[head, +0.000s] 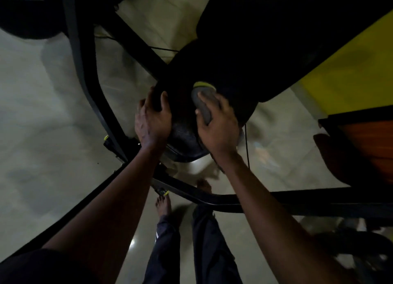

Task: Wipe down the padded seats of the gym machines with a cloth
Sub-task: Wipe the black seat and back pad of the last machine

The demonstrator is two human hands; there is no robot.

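A black padded seat [187, 134] of a gym machine sits in the middle of the view, with a larger black back pad [276, 39] above it. My left hand [152, 120] grips the seat's left edge, fingers curled over the rim. My right hand [219, 124] presses a grey cloth pad with a yellow-green edge [203, 100] against the seat's right side, fingers wrapped around it. The light is dim and the picture is blurred.
The machine's black steel frame [89, 71] runs down the left and crosses in front of my bare feet [163, 205]. A yellow panel [350, 77] and an orange-brown pad [368, 143] stand at the right. Pale tiled floor [42, 124] lies at the left.
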